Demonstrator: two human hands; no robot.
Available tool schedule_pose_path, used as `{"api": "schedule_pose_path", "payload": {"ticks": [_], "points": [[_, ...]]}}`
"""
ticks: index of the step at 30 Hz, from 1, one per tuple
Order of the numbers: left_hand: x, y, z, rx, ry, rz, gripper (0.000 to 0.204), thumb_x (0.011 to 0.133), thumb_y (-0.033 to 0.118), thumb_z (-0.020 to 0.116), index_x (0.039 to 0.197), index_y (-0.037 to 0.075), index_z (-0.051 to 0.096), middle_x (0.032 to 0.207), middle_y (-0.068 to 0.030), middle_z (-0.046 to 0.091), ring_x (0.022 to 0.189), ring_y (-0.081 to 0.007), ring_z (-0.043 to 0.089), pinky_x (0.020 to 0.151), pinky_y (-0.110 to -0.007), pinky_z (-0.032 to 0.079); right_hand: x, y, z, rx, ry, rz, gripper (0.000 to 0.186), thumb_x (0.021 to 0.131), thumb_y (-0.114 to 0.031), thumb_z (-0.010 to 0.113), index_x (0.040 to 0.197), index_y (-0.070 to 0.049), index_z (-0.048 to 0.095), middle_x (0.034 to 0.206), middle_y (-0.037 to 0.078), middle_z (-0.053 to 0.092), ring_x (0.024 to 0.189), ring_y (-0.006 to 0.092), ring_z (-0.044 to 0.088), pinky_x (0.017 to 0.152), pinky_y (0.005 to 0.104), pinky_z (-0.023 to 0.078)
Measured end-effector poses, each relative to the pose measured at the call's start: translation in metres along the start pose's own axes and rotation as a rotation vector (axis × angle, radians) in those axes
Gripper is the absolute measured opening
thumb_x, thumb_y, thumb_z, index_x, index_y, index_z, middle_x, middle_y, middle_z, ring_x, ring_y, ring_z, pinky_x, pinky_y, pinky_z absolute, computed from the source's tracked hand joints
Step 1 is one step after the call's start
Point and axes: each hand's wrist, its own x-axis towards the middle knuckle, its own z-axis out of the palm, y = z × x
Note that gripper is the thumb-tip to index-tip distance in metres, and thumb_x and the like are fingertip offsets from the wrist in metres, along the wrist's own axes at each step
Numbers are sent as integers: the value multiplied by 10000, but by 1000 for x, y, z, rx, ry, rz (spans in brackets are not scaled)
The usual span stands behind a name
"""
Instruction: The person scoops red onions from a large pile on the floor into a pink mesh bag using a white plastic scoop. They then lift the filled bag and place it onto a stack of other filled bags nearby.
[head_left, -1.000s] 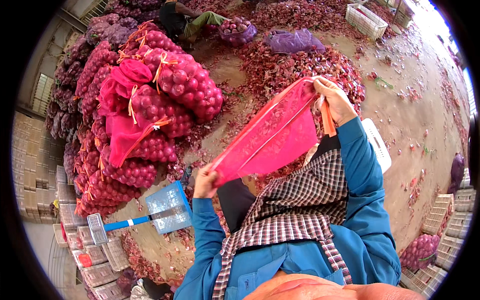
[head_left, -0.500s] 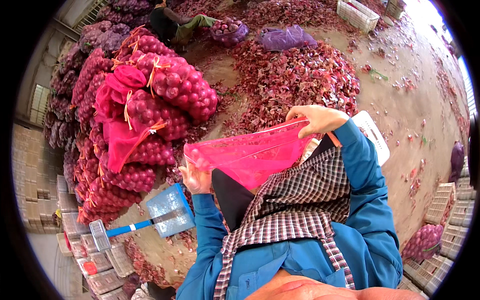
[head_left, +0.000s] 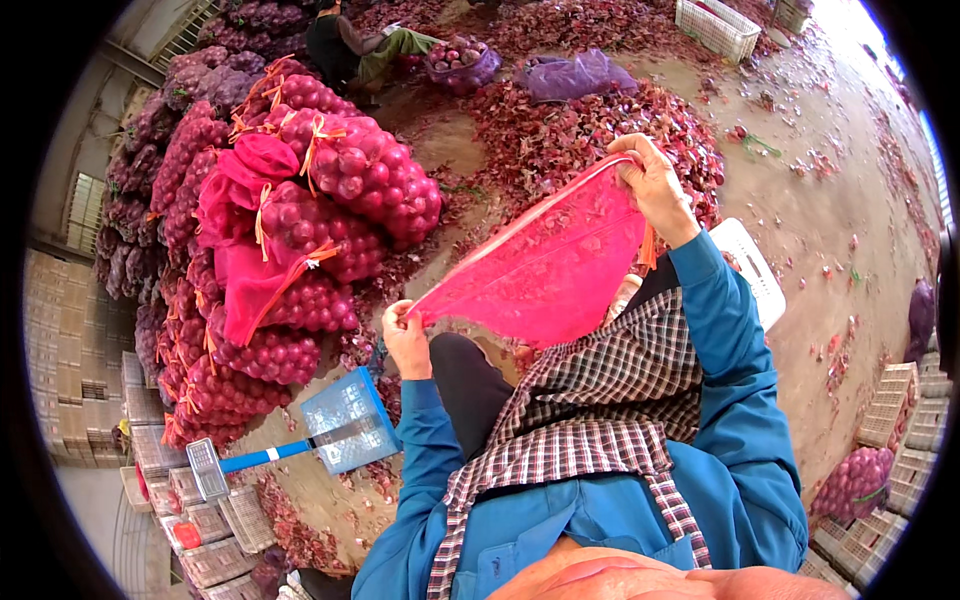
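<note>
A pink mesh bag (head_left: 550,265) is stretched taut between my two hands, above my knees. My left hand (head_left: 407,340) pinches its lower left corner. Farther out and higher, my right hand (head_left: 655,188) grips the other end of its rim, fingers curled over the edge. The bag looks flat, and the floor litter shows through the mesh. An orange tie (head_left: 648,248) hangs by the bag's right edge, below my right hand. Left of the bag rise stacked mesh sacks of red onions (head_left: 375,175), several with orange ties, and a loose pink mesh bag (head_left: 250,200) drapes over them.
A blue dustpan-like scoop (head_left: 350,422) lies left of my left forearm. Ahead is a heap of onion skins (head_left: 500,140) with a purple mesh bag (head_left: 575,77) on it. A white plastic crate (head_left: 750,275) stands by my right arm. Another person (head_left: 345,50) sits at the far left.
My right hand has lifted and moved away from me, pulling the bag from a slack, level spread into a steep diagonal. My left hand has shifted slightly right and closed on the corner.
</note>
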Motion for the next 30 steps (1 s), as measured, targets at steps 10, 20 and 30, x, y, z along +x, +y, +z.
{"api": "schedule_pose_path", "payload": {"ticks": [10,20,30], "points": [[21,25,5,-984,-25,-425,143,926,71,527,1056,72,588,858,-30,637,717,-134,602,641,-256,507,0,18,-9,-150,-30,101,105,829,13,611,922,-32,630,741,20,572,691,119,528,622,267,439],[1,35,0,-1369,-323,-486,251,900,365,611,818,130,579,649,41,476,545,-74,395,515,-207,324,1,-4,-25,364,-185,420,125,904,-31,545,1018,-57,589,772,11,628,515,6,453,389,159,298],[19,0,-7,-754,-101,-130,127,922,30,527,1037,83,547,987,-56,647,865,-161,611,759,-291,515,-7,-23,-14,174,-413,313,183,924,-125,546,1062,-21,606,644,-47,496,575,35,426,519,200,332]]}}
